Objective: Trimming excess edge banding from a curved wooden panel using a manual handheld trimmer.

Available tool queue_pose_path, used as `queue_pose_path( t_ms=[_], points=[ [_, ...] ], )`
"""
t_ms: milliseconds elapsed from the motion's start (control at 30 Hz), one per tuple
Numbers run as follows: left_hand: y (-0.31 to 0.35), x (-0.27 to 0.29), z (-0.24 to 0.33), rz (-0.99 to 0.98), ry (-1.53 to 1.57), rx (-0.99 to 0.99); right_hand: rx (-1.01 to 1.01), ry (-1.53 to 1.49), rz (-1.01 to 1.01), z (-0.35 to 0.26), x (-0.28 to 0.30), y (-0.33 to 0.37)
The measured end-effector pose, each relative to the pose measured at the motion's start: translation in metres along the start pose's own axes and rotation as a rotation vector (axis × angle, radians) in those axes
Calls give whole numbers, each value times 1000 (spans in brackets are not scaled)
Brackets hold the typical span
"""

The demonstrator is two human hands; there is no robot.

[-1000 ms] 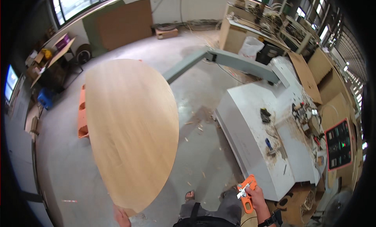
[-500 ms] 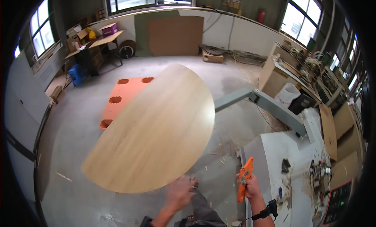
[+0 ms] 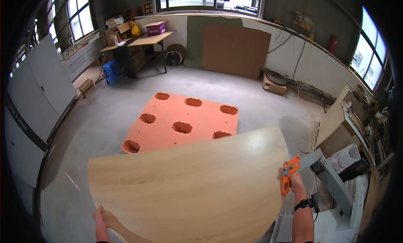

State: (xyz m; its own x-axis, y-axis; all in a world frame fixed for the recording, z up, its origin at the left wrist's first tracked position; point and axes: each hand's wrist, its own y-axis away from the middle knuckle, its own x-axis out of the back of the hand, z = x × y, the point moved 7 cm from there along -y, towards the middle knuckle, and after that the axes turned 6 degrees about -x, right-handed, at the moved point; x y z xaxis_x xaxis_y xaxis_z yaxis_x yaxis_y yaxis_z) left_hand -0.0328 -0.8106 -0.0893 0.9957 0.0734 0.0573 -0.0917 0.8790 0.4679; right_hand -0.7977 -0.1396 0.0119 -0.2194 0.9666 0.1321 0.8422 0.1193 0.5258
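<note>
A large wood-grain panel (image 3: 189, 184) with a straight far edge and curved sides fills the space in front of me, tilted and off the floor. My left hand (image 3: 99, 220) is closed round its lower left edge, the thumb showing on top. At the panel's right edge, my right hand (image 3: 296, 182) grips an orange hand tool (image 3: 289, 171) with metal bolts on its body. The tool overlaps that edge; whether it clamps the panel I cannot tell. A dark strap with a small device circles my right wrist.
Beyond the panel an orange pallet (image 3: 163, 127) with several large holes lies on the floor. A grey metal arm (image 3: 333, 180) stands close on the right. Grey cabinets (image 3: 46, 88) line the left. A cluttered table (image 3: 145, 39) and a blue stool (image 3: 111, 73) are farther back.
The panel has swung round, its straight edge now facing away, and come nearer to me. My left hand has taken hold of its left edge. My right hand has brought the orange tool to its right edge.
</note>
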Motion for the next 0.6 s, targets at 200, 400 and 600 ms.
queue_pose_path(
  t_ms=[200, 400, 600],
  points=[
    [-65, -69, 41, -86, 15, -47, -96, -249, 347, 8, 32, -73],
    [-91, -89, 63, 91, 48, -197, 63, -565, 415, 14, 91, -55],
    [22, -184, 257, -273, 470, -249, 593, -728, 342, -155, 139, 120]
  ],
)
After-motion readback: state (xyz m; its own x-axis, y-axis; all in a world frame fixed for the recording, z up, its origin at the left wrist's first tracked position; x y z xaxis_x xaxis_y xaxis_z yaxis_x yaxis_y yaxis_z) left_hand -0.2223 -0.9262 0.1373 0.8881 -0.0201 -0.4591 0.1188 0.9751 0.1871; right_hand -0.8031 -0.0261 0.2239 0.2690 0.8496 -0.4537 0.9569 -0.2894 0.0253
